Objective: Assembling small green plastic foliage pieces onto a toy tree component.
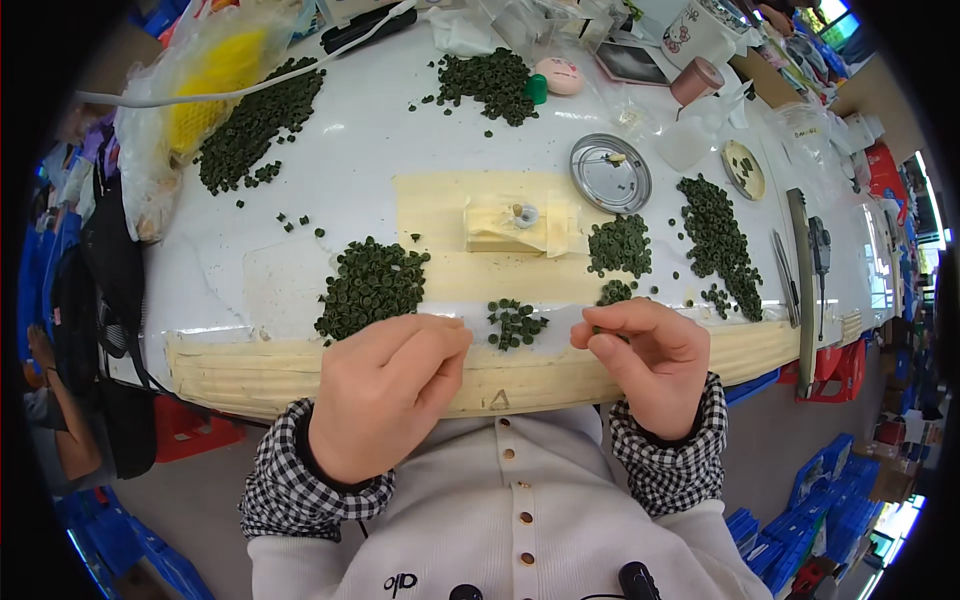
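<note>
My left hand (392, 385) is closed at the front edge of the table, fingertips pressed together; anything in them is hidden. It is beside a large pile of small round dark green parts (372, 287). My right hand (655, 355) pinches one small dark green part (598, 330) between thumb and fingers. Between the hands lies a small cluster of the same green parts (515, 325). Beyond it, a block wrapped in cream tape (495, 232), with a small round fitting on top, sits on a taped patch of the table.
More green piles lie at the far left (262, 120), far middle (490, 82) and right (720, 235). A round metal tin lid (590, 185) stands behind the block. Tweezers (785, 275) and a long metal bar (803, 290) lie at right. A white cable (230, 97) crosses the far left.
</note>
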Tool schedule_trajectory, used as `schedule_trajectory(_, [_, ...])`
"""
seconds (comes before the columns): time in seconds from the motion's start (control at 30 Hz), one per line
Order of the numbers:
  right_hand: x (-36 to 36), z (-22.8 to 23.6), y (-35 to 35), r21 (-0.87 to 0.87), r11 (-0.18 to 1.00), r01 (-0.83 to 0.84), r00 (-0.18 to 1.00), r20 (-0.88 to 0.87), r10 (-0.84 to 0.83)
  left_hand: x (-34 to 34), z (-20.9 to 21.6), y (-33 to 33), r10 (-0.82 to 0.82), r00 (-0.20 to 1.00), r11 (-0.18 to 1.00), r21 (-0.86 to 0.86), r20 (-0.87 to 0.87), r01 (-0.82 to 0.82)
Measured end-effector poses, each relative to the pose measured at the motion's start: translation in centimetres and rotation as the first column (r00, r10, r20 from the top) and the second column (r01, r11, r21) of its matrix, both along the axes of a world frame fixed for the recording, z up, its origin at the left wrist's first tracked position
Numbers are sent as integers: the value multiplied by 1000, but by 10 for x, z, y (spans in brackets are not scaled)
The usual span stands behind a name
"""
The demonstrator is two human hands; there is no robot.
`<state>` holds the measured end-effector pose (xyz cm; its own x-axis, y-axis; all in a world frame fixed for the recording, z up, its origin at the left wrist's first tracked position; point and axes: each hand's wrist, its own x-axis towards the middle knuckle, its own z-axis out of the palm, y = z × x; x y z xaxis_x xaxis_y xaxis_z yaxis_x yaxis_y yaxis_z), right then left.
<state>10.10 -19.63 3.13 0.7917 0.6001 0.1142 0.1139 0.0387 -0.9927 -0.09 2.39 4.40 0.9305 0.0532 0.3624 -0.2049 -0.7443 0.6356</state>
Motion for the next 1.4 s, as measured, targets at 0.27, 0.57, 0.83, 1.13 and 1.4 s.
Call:
schedule_trajectory(0.27, [4,-5,13,251,959,-134,944,-262,201,2,-1,-12,-185,982,732,-672,-41,110])
schedule_trajectory(0.57, [5,0,17,185,977,-109,937,-310,164,9,-8,-22,-224,966,203,-976,-128,-82])
schedule_trajectory(0.83, [3,0,22,107,991,-79,986,-136,93,10,-19,-25,-215,971,176,-982,-109,-71])
schedule_trajectory(1.13, [10,11,33,-69,997,-35,963,264,52,14,-23,-20,-185,980,116,-992,-69,-48])
schedule_trajectory(1.4, [7,10,43,-42,999,-11,943,332,24,17,-22,-21,-141,990,102,-995,-22,-7])
